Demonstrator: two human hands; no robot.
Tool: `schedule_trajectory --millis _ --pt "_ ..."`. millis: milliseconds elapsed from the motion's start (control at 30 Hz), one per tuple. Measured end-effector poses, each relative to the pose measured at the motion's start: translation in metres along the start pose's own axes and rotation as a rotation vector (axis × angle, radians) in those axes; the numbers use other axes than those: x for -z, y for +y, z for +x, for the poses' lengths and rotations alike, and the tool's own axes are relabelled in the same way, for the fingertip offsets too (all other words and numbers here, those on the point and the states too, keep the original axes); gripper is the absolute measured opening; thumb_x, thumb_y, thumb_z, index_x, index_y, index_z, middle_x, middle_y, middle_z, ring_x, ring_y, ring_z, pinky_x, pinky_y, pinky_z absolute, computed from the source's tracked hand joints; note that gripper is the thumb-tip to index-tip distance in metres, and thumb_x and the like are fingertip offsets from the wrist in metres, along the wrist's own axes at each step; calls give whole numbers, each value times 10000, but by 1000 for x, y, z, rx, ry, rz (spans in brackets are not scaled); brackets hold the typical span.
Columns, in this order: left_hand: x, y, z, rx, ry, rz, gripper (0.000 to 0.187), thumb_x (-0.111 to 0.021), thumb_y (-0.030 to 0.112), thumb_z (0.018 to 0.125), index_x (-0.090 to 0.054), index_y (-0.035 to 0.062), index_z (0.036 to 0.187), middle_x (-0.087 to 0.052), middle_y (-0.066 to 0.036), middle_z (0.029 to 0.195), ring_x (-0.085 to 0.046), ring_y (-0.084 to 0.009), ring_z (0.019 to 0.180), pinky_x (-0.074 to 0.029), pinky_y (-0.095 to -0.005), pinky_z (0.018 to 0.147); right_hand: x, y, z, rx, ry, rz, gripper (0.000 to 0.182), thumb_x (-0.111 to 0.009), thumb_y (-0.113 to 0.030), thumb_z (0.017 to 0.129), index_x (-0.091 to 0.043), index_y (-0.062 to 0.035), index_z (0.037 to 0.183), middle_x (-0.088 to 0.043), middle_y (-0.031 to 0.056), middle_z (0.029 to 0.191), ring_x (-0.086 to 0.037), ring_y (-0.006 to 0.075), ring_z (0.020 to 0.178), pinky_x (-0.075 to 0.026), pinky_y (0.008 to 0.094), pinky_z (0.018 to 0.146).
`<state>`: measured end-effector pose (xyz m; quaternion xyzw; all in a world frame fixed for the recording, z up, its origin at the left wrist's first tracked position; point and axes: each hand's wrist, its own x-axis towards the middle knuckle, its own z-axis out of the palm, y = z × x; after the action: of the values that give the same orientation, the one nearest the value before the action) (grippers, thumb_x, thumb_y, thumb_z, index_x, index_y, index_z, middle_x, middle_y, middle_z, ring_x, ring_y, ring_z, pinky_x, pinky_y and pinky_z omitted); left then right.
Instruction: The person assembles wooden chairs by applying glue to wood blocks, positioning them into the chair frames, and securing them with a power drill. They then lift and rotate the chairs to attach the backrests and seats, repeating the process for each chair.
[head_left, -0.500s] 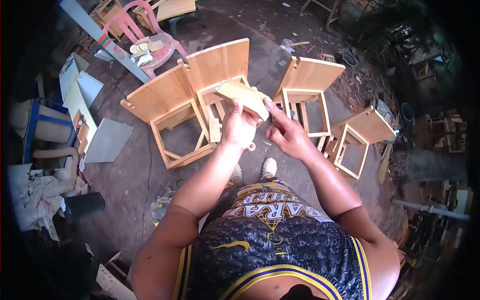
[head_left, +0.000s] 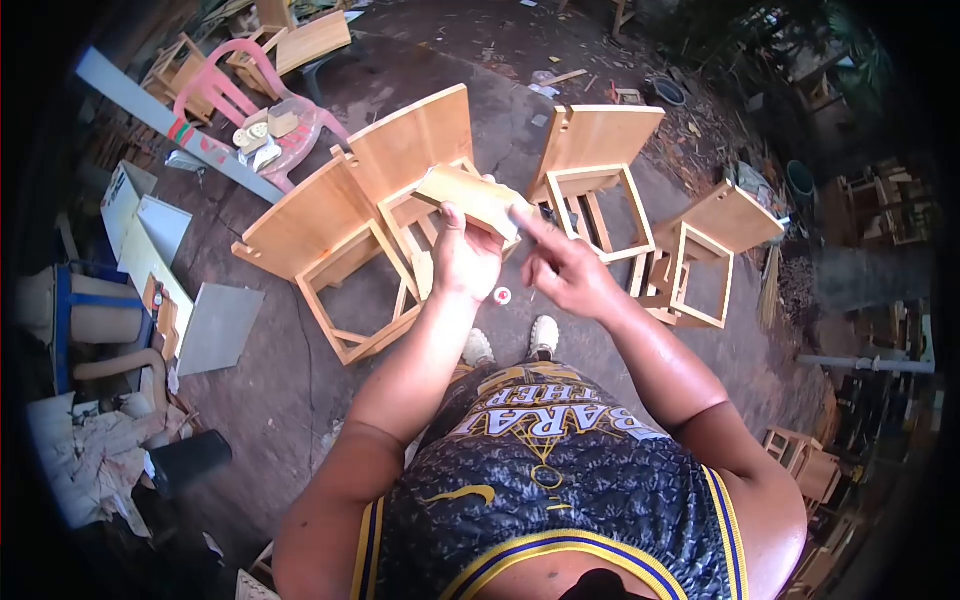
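A pale wooden block [head_left: 468,200] is gripped in my left hand [head_left: 466,262], with the thumb along its near side and the fingers behind it. My right hand [head_left: 565,268] has its index finger stretched out at the block's right end, where it appears to touch the edge. The other right fingers are curled in, and nothing shows in them. Just beyond the block, a wooden stool-like frame with a raised panel [head_left: 415,130] is partly covered by my hands. A similar frame [head_left: 350,285] stands to the left of my left hand.
More wooden frames with panels stand to the right, one nearer [head_left: 600,140] and one farther right [head_left: 738,215]. A pink plastic chair [head_left: 330,120] at the upper left carries small items. A grey board [head_left: 222,325] leans on the left. A small red-and-white round object [head_left: 503,296] lies near my shoes.
The view has shifted, and the surrounding frames sit a little differently in it. My left hand keeps hold of the block; my right index finger stays at its right end and is now blurred.
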<state>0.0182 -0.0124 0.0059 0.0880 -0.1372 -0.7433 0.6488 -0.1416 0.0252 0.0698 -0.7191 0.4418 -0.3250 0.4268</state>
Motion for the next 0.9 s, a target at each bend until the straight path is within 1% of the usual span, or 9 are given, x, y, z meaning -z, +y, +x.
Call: schedule_trajectory --millis 67,200,267,300,467,533,667,800,900 --pt "-8 2 1 16 13 31 726 -622 515 835 -406 22 1322 -534 -97 1238 -552 -240 1129 -485 -360 951 7 -1 1 -72 5 -103 723 -456 62 785 -339 -154 1465 -613 50 695 -580 109 623 -505 280 653" --pt "-14 4 6 40 -27 17 699 -604 511 842 -416 30 1312 -537 -93 1244 -556 -243 1137 -499 -378 954 13 -3 -8 19 -149 -203 719 -451 68 792 -334 -147 1467 -601 43 706 -575 105 632 -500 277 659" --pt "-23 4 8 10 -19 2 676 -592 490 858 -408 29 1318 -532 -92 1254 -551 -242 1147 -503 -374 958 14 0 -9 -46 -89 265 700 -434 69 804 -327 -126 1468 -595 39 760 -575 98 661 -495 271 672" --pt "-25 2 8 14 -19 3 676 -592 490 858 -408 29 1318 -532 -92 1254 -551 -242 1147 -503 -374 958 15 -2 -5 -49 19 260 723 -395 66 802 -301 -164 1482 -571 28 644 -575 92 618 -507 274 645" --pt "-24 -2 12 33 -7 -17 668 -590 475 865 -402 27 1323 -525 -94 1268 -548 -242 1150 -513 -361 946 14 3 -10 -54 -58 257 729 -411 61 800 -290 -157 1485 -574 30 653 -570 91 600 -507 270 631" --pt "-25 -2 10 42 -14 -16 670 -591 476 864 -403 23 1322 -529 -97 1263 -552 -240 1146 -513 -357 946 13 0 -14 23 -111 101 741 -421 59 794 -278 -155 1489 -574 30 651 -565 87 586 -508 271 623" --pt "-30 -2 8 35 -59 -5 676 -587 479 865 -407 10 1317 -543 -106 1247 -563 -241 1132 -515 -349 942 14 -9 -11 -46 63 226 720 -438 56 789 -327 -150 1470 -568 29 624 -567 98 570 -507 274 628" --pt "-27 -1 7 70 -46 -6 683 -586 481 863 -407 1 1316 -548 -115 1243 -568 -244 1129 -515 -351 943 3 -3 -21 57 -95 88 687 -437 55 794 -376 -145 1449 -567 22 631 -565 91 591 -501 269 642" --pt "-33 -2 3 36 -9 -29 688 -588 484 860 -409 2 1318 -544 -117 1253 -566 -242 1134 -517 -348 939 8 -5 -19 1 23 357 693 -430 72 780 -387 -128 1442 -554 21 635 -568 88 622 -499 264 659"
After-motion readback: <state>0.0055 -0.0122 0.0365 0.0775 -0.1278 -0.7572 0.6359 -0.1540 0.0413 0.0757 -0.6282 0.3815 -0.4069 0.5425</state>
